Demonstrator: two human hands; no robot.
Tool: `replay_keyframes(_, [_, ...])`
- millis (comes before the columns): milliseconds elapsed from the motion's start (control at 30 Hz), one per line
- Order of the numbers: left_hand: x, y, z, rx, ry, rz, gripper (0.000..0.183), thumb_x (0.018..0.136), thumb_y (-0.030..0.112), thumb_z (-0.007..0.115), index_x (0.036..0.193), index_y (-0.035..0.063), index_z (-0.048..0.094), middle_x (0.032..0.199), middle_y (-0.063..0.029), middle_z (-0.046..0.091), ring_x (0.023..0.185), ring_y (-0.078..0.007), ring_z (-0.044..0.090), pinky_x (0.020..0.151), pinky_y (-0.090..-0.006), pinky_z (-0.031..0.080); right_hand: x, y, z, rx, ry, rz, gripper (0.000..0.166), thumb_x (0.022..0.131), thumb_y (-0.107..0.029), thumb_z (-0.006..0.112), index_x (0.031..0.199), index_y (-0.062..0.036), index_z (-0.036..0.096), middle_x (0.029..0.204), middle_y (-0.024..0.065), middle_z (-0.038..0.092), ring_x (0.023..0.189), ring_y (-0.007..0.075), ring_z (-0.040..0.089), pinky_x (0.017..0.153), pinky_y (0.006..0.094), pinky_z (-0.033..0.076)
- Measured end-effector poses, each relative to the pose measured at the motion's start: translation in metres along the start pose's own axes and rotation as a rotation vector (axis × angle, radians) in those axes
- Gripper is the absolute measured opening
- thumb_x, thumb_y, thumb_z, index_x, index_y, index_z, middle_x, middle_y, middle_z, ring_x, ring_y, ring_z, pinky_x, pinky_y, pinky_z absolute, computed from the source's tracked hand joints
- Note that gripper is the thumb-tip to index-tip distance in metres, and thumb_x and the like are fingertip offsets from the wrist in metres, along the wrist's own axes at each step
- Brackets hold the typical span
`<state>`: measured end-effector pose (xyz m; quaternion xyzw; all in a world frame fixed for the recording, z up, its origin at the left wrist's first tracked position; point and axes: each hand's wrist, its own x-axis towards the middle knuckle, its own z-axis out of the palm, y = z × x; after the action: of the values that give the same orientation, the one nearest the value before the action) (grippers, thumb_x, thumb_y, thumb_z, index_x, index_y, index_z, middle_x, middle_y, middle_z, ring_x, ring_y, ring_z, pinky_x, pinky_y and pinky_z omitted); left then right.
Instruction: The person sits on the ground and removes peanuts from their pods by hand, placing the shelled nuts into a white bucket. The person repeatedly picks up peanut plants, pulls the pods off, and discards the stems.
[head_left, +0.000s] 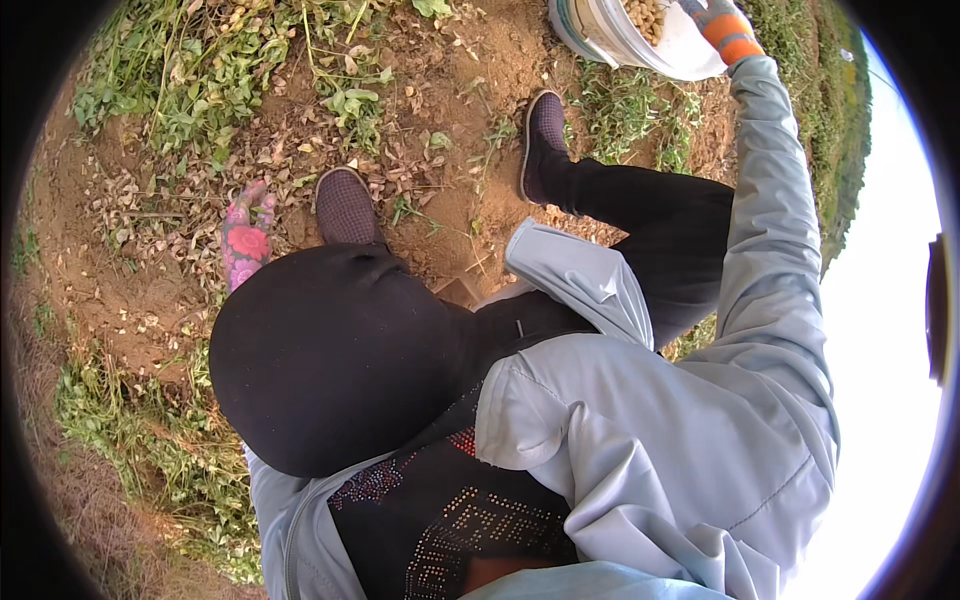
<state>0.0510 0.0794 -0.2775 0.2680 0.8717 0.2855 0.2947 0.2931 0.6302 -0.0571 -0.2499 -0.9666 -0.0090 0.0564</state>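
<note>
My right hand, in a grey and orange glove, is at the mouth of a white plastic bucket at the top right. The top of the picture cuts off its fingers, so their grip is unclear. Peanuts in their shells lie inside the bucket. On the left, my left hand wears a floral glove and is low over dry leaf litter. My bent knee in black cloth hides its wrist and forearm. Whether anything is between its fingers cannot be made out.
Pulled leafy plants are heaped at the upper left, with more greenery at the lower left. My two checked shoes stand on bare brown soil. Cut greenery lies just below the bucket.
</note>
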Motion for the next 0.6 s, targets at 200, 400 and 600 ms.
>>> replay_keyframes(200, [-0.006,-0.007,0.004,0.249,-0.003,-0.014,0.057,0.076,0.018,0.064,0.125,0.0046,0.040,0.115,-0.0078,0.048,0.103,-0.0195,0.047,0.087,-0.0294,0.042,-0.011,-0.093,0.004,0.041,-0.071,-0.323,0.021,0.081,-0.022,0.053,0.093,-0.0076,0.062,0.089,0.0139,0.062,0.089,0.0278,0.058,0.080,0.0349,0.043])
replay_keyframes(400, [-0.012,-0.004,0.001,0.395,0.039,-0.027,0.060,0.075,0.018,0.065,0.127,0.0049,0.038,0.117,-0.0080,0.047,0.105,-0.0204,0.046,0.088,-0.0300,0.041,-0.034,-0.103,0.084,0.451,-0.506,0.218,0.024,0.084,-0.027,0.052,0.089,-0.0056,0.061,0.075,0.0082,0.062,0.071,0.0207,0.058,0.067,0.0313,0.045])
replay_keyframes(600, [0.021,0.040,-0.032,0.379,0.169,0.207,0.073,0.072,0.021,0.067,0.133,0.0071,0.028,0.125,-0.0090,0.039,0.111,-0.0244,0.041,0.094,-0.0314,0.036,-0.029,-0.096,0.158,0.715,-0.737,0.350,0.032,0.087,-0.032,0.047,0.097,-0.0051,0.060,0.076,0.0058,0.064,0.074,0.0177,0.059,0.073,0.0303,0.044])
